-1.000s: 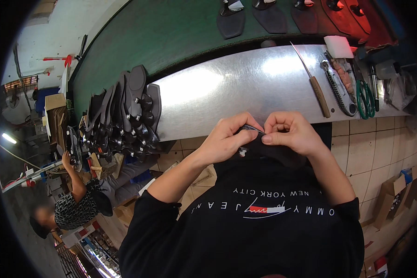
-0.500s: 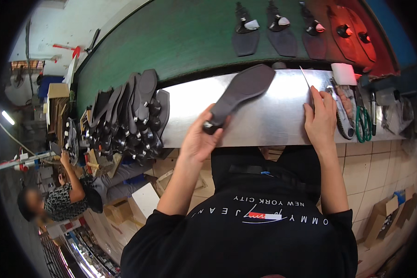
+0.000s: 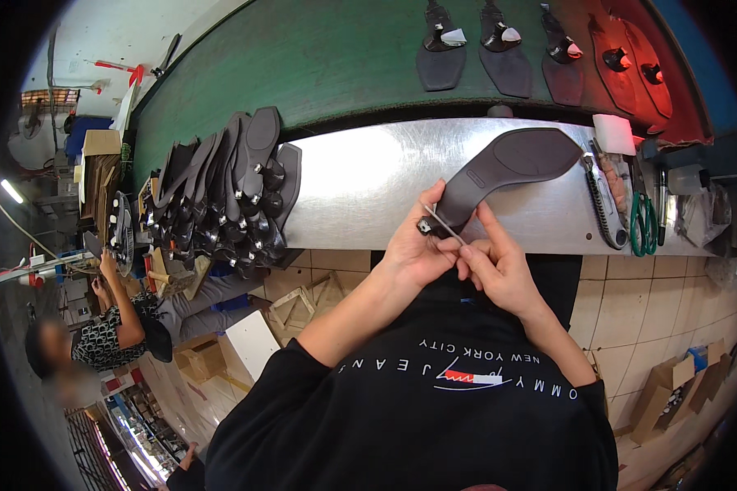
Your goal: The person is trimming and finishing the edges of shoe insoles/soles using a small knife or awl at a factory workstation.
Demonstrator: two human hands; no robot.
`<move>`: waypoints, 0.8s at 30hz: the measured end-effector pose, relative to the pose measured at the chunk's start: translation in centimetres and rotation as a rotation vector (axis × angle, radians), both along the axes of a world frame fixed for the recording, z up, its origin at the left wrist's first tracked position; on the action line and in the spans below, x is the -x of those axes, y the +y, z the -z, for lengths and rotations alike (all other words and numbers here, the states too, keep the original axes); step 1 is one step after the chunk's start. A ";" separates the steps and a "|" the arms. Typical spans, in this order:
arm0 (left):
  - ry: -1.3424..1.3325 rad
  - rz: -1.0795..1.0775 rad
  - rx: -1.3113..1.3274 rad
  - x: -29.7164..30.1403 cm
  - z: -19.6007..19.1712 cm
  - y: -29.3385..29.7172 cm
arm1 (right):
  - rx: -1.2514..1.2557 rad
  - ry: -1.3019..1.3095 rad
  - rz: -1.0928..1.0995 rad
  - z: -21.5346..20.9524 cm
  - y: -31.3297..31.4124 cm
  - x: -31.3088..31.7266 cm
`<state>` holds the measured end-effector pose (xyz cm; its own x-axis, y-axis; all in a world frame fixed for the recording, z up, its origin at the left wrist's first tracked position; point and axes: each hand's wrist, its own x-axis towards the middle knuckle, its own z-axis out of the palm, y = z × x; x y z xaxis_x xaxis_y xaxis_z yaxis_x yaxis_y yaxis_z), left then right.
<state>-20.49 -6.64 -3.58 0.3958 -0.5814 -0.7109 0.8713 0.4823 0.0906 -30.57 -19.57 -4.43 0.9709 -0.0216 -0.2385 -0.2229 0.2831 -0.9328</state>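
Observation:
My left hand (image 3: 416, 244) grips the heel end of a dark shoe sole (image 3: 512, 166), whose toe points up and right over the shiny metal bench (image 3: 360, 184). My right hand (image 3: 499, 266) sits just beside it, pinching a thin metal tool (image 3: 444, 225) whose tip rests at the sole's heel. Both hands are close together in front of my black shirt.
A stack of dark soles (image 3: 229, 192) stands on edge at the bench's left end. Several soles (image 3: 508, 49) lie on the green conveyor behind. Scissors with green handles (image 3: 643, 225), a file and a white block (image 3: 614, 133) lie at the right. A seated person (image 3: 110, 323) works lower left.
My right hand has come back from the tools at the right holding the thin tool. The sole has been lowered and drawn toward me, and both hands have met at its heel.

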 end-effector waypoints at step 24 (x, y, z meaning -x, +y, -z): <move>-0.632 -0.008 -0.282 0.0 0.8 -0.1 | -0.283 0.197 -0.055 -1.8 -2.3 -0.1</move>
